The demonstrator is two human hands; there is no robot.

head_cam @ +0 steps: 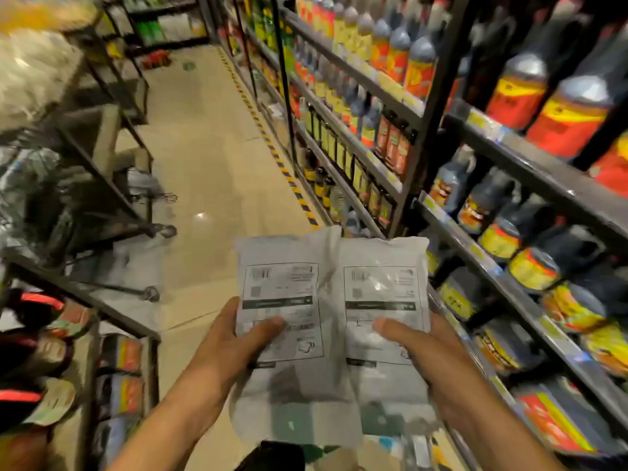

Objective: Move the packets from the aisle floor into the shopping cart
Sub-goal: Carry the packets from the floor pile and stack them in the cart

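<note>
The left hand [238, 348] grasps one packet [282, 300] and the right hand [424, 351] grasps another packet [384, 300], thumbs on top, held side by side above the aisle floor [210, 147], likely for carrying together; no cart clearly visible

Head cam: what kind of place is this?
Most likely a supermarket aisle. Tiered shelves on the right carry rows of dark sauce bottles with price tags on the shelf edges, and yellow-and-black tape marks the tiled floor along the shelving base.
</note>
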